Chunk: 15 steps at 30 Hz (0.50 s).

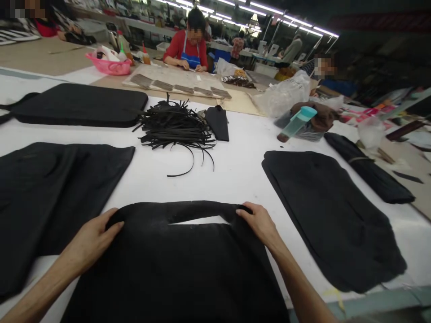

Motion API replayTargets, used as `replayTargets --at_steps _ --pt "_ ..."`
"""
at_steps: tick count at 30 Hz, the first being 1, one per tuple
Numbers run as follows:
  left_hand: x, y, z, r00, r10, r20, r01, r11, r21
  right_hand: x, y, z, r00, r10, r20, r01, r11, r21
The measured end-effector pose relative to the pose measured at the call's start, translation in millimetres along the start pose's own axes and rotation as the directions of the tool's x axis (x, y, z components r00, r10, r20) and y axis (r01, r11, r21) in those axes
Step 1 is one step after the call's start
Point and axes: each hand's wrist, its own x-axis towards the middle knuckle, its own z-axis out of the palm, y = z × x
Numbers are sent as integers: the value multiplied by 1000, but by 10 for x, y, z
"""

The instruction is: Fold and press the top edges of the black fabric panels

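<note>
A black sheet of fabric or leather (182,269) lies in front of me, with a long slit near its far edge where the white table shows through. My left hand (96,235) pinches its far left corner between thumb and fingers. At the far right corner, my right hand (257,222) grips the same sheet, thumb on top and fingers underneath. Left of it rest larger black pieces (90,188), one overlapping another. To the right lies a stack of black cut panels (323,206). Part of the held sheet runs out of view at the bottom.
The white table (235,170) bears a heap of thin black strips (175,125), a flat black panel stack (81,103), a rolled black bundle (370,166) and a teal-capped container (298,121). Farther back are a pink basket (109,65) and a person in a red top (190,45).
</note>
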Motion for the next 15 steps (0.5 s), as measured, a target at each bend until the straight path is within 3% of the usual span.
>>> replayTargets --at_steps 3,7,12,15 --pt "-32 83 -26 990 -40 133 72 967 -245 52 15 5 999 -24 -43 25 999 28" --pt "-83 219 -35 945 -167 282 300 785 -542 84 122 -25 996 -53 -77 64 985 158" --pt "-91 325 56 911 -304 279 408 561 -720 26 201 61 993 -45 -107 79 935 345" --pt "-117 417 89 862 -414 293 465 413 -783 -22 167 78 995 -43 -93 79 898 433"
